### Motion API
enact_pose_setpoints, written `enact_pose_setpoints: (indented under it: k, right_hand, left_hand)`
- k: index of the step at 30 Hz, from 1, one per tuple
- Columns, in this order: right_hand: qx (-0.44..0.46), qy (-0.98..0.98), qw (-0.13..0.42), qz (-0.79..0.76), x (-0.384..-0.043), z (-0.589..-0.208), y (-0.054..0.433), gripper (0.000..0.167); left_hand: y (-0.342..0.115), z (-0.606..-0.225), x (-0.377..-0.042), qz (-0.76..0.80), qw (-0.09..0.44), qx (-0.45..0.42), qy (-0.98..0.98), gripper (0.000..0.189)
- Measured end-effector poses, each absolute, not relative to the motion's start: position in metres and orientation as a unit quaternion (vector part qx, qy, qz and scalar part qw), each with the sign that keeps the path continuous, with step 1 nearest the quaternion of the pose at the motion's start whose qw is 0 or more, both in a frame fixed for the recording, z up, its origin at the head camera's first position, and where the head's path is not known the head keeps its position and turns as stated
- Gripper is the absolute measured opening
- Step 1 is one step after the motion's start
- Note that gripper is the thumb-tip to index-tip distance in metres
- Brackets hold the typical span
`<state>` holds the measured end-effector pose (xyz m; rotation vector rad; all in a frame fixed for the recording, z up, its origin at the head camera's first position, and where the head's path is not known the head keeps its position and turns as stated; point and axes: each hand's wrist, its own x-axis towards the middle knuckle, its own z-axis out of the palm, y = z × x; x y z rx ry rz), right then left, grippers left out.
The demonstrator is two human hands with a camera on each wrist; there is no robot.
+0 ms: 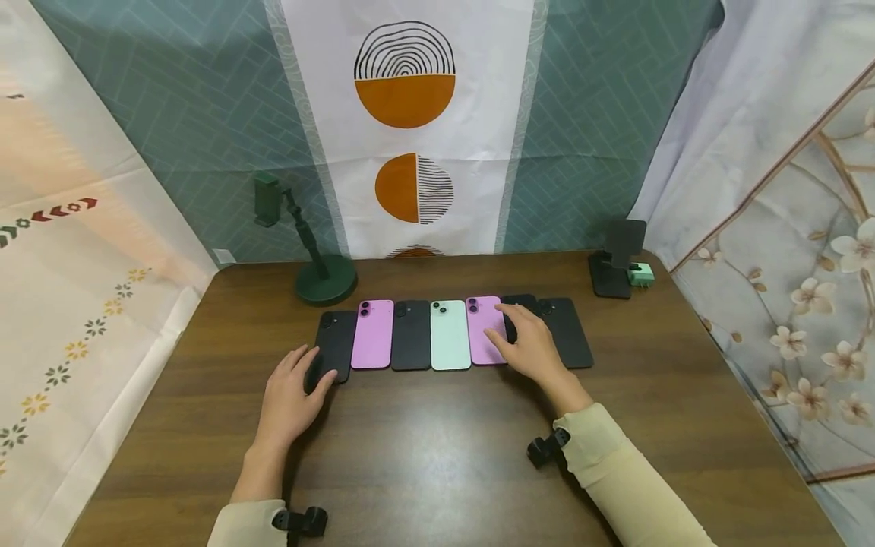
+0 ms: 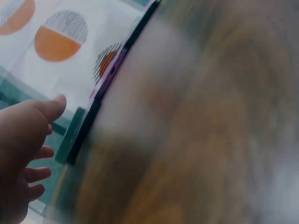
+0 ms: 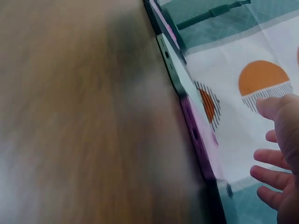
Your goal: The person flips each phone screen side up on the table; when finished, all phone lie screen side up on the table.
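Several smartphones lie back up, side by side in a row. My left hand [image 1: 290,399] is at the leftmost black phone [image 1: 336,338], thumb and fingers spread over its lower left part. Beside that phone are a pink phone [image 1: 372,334], a black phone [image 1: 411,336] and a mint phone [image 1: 450,336]. My right hand [image 1: 529,342] hovers with loosely spread fingers over the right pink phone [image 1: 481,334] and a black phone [image 1: 519,301], which it partly hides. At the right end lies another black phone [image 1: 569,334]. In both wrist views the fingers hold nothing.
A dark green lamp-like stand [image 1: 326,281] rises behind the row's left end. Toward the back right corner are a black phone stand [image 1: 611,277] and a small mint-green block [image 1: 641,275]. The wooden table [image 1: 424,456] meets a patterned cloth backdrop [image 1: 581,152].
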<state>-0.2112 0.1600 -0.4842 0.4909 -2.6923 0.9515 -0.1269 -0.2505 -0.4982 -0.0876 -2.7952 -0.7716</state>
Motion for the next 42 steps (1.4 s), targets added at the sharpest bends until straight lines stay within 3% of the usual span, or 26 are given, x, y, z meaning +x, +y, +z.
enact_pose_setpoints:
  k: [8, 27, 42]
  right_hand:
    - [0.184, -0.91, 0.101, 0.356, -0.231, -0.491, 0.122, 0.051]
    - [0.274, -0.883, -0.002, 0.38, -0.272, -0.489, 0.015, 0.055]
    - [0.351, -0.864, -0.05, 0.358, -0.287, -0.491, -0.055, 0.055]
  left_hand:
    - [-0.26, -0.499, -0.118, -0.277, 0.101, -0.008, -0.955, 0.065]
    - [-0.239, -0.509, -0.118, -0.344, 0.132, 0.057, -0.928, 0.063]
    - [-0.25, -0.519, -0.13, -0.387, 0.116, 0.029, -0.914, 0.078]
